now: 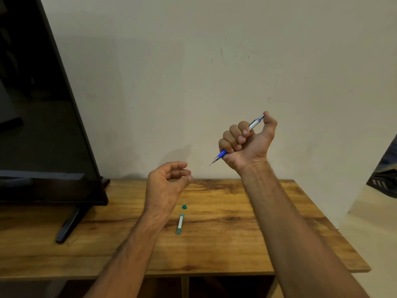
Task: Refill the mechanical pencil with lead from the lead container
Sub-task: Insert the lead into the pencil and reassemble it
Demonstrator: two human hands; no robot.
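My right hand (247, 143) is raised above the table and fisted around a mechanical pencil (255, 122) with a silver barrel and blue grip. Its tip points down and left, and my thumb rests on the top end. My left hand (167, 183) hovers lower and to the left, fingers loosely curled, palm up, holding nothing that I can see. On the wooden table (236, 222) below it lies the slim teal lead container (180, 223), and its small teal cap (184, 206) sits apart, just beyond its far end.
A black flat screen (43, 125) on a stand (68, 224) occupies the table's left part. A plain wall rises behind the table. A dark bag (384, 175) shows at the right edge. The table's front edge (193, 273) runs below my forearms.
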